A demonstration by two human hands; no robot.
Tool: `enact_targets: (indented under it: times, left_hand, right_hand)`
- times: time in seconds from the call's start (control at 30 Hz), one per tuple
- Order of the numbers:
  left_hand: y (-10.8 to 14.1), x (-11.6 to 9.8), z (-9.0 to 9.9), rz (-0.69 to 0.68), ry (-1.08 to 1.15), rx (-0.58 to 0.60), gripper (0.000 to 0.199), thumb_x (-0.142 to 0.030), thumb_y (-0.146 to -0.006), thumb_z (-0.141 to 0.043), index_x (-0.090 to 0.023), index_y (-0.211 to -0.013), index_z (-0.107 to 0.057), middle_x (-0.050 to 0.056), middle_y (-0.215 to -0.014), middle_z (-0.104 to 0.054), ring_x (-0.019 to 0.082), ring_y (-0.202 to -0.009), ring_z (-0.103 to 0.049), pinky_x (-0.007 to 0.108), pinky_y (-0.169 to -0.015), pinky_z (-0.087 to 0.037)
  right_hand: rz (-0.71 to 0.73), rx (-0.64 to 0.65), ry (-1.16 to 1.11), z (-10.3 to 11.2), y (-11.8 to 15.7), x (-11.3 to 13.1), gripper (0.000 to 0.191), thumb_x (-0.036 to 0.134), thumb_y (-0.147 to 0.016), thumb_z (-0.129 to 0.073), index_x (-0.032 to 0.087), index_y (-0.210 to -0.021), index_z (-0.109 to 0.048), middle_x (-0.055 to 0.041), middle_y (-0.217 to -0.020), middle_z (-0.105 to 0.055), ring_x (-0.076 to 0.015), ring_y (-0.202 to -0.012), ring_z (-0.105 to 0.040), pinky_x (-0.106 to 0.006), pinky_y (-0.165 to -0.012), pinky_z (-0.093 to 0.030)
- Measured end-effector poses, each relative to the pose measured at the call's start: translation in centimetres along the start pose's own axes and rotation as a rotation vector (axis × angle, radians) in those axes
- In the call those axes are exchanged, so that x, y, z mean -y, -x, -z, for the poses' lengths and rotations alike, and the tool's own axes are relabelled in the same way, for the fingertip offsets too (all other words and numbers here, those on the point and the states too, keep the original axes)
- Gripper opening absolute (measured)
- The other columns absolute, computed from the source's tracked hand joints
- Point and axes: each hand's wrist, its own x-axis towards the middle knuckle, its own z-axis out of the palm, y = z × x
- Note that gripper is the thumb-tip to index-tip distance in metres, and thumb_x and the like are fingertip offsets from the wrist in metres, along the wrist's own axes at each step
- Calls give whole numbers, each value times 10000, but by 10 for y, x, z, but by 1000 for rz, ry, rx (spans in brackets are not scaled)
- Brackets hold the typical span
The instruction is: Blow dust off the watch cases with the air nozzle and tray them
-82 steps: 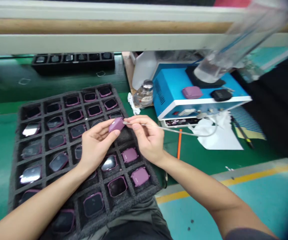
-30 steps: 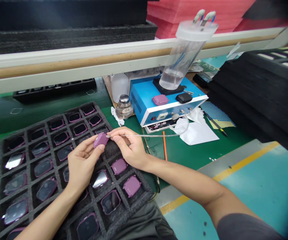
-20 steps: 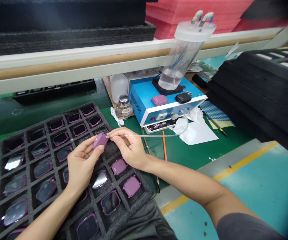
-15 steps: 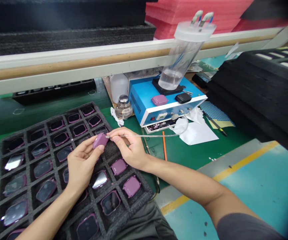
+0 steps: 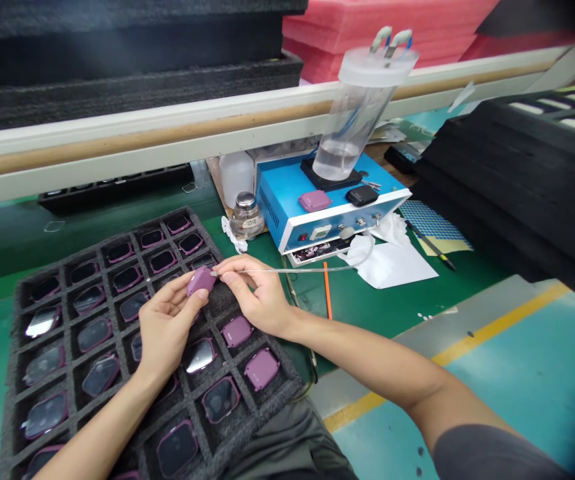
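Between the fingers and thumb of my left hand [image 5: 167, 323] is a purple watch case [image 5: 201, 281], held above the foam tray. My right hand [image 5: 254, 293] pinches the end of a clear thin tube [image 5: 312, 270], its small tip touching the right upper edge of the case. From there the tube runs right and curves up to the front of a blue machine [image 5: 280, 193]. Below both hands lies the dark grey foam tray [image 5: 202, 433], its cells holding purple watch cases, most with dark screens up and a few backs up.
On the machine stand a clear cylinder of liquid [image 5: 340, 133], a purple case [image 5: 316, 201] and a black case [image 5: 362, 195]. A glass bottle [image 5: 246, 217], white paper [image 5: 402, 263] and an orange stick [image 5: 328, 290] lie around it. Black foam trays [image 5: 507, 193] are stacked at right.
The view has shifted slightly, so the tray sits a little further right. Both hands keep the same hold, with the tube tip still at the watch case's edge.
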Motion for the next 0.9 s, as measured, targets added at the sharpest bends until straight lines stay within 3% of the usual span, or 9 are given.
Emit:
enact_targets:
  times: [0.2, 0.57, 0.9]
  left_hand:
    - [-1, -2, -3, -6, 19, -6, 457, -320, -671, -942, -186, -1083, -795, 82, -1094, -810, 182, -925, -772, 210, -777, -635]
    - [-1, -4, -3, -22, -11, -16, 483, -322, -669, -941, -182, -1105, -787, 75, -1088, -810, 165, -905, -763, 202, -772, -634]
    - [0, -7, -3, 9, -51, -8, 545, -384, -662, -935, -162, -1131, -768, 118, -1162, -790, 252, -1025, -762, 321, -864, -649]
  right_hand:
    - [-15, 4, 15, 0, -2, 1, 162, 304, -1005, -571, 195, -986, -689, -77, -1023, -727, -159, -963, -714, -282, -829, -621]
    - [-14, 19, 33, 2, -6, 6, 179, 303, -1005, -557, 188, -971, -691, -68, -1002, -728, -154, -960, -709, -266, -836, -621]
    - [-16, 21, 39, 2, -4, 4, 196, 336, -1010, -554, 196, -980, -688, -72, -1020, -731, -167, -972, -711, -286, -827, -624]
